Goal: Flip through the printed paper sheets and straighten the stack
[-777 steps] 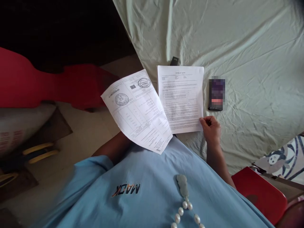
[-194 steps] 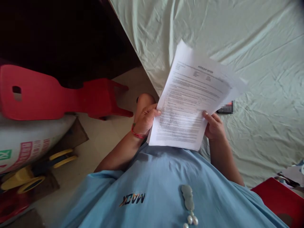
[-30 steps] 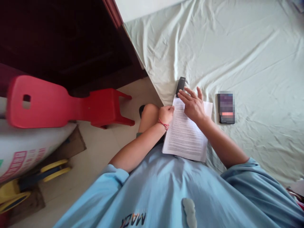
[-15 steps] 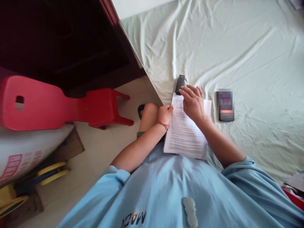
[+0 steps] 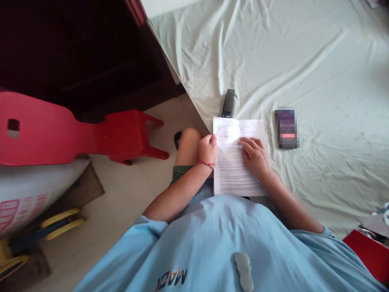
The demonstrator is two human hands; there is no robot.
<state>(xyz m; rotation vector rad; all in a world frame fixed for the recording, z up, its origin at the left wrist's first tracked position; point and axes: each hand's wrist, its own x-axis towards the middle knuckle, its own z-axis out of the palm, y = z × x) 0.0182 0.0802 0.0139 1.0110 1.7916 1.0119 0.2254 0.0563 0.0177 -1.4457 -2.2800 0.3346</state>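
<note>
Printed sheets of paper (image 5: 232, 174) lie in front of my body, over my lap and the edge of the cloth-covered surface. My left hand (image 5: 208, 149), with a red string on its wrist, is closed on their left edge. Across the upper right part of the page, my right hand (image 5: 256, 156) rests with its fingers stretched out, pointing left. Just beyond the top edge of the paper lies a black stapler-like object (image 5: 228, 103). A phone (image 5: 287, 129), its screen blurred, is to the right of the sheets.
A pale green wrinkled cloth (image 5: 319, 73) covers the broad surface ahead and right. On the left stands a red plastic chair (image 5: 121, 132), above a white printed sack (image 5: 39, 194). Yellow-rimmed wheels (image 5: 62, 223) sit at lower left. A red object (image 5: 367, 251) is at lower right.
My right hand has come down and back from near the black object onto the page. The paper now sits straighter, and my left hand keeps its hold on the left edge.
</note>
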